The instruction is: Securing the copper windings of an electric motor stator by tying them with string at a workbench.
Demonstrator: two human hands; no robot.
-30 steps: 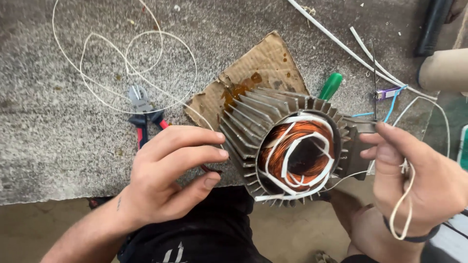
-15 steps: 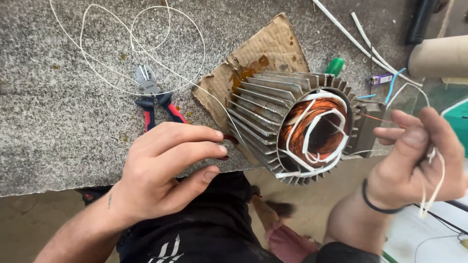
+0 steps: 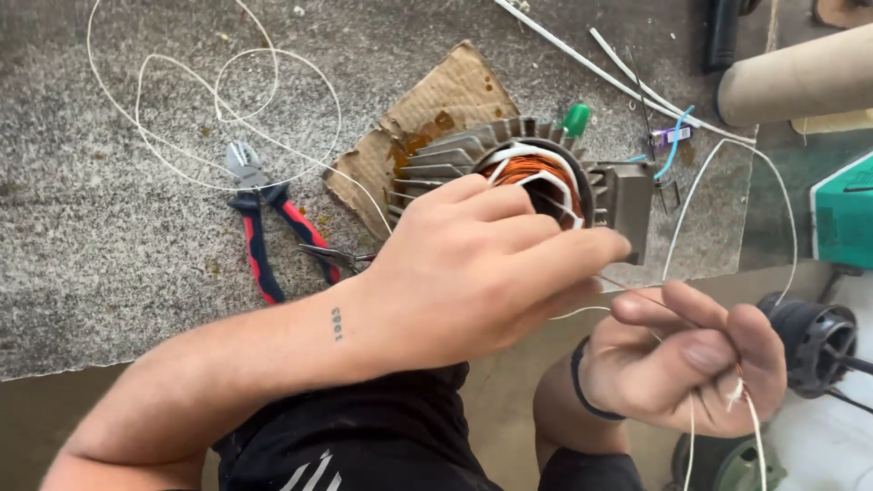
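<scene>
A finned grey motor stator (image 3: 455, 150) with orange copper windings (image 3: 532, 168) and white sleeving lies on its side on a piece of cardboard (image 3: 446, 95). My left hand (image 3: 473, 273) reaches across its open front, fingers and thumb pinched together at the stator's right edge, where a thin copper wire (image 3: 655, 305) comes out. That wire runs down-right to my right hand (image 3: 682, 368), which is closed on it together with a white cord (image 3: 755, 436) hanging below the fist. Most of the stator's face is hidden by my left hand.
Red-and-blue-handled cutters (image 3: 264, 227) lie left of the stator on the speckled stone slab (image 3: 91, 255), amid loops of white cord (image 3: 182, 164). A cardboard tube (image 3: 800, 77) lies at the top right. A black motor part (image 3: 814, 341) sits beyond the slab's edge at right.
My left hand has left the slab's edge and moved right, over the stator's front. My right hand has dropped lower, drawing the wire and cord out from the stator.
</scene>
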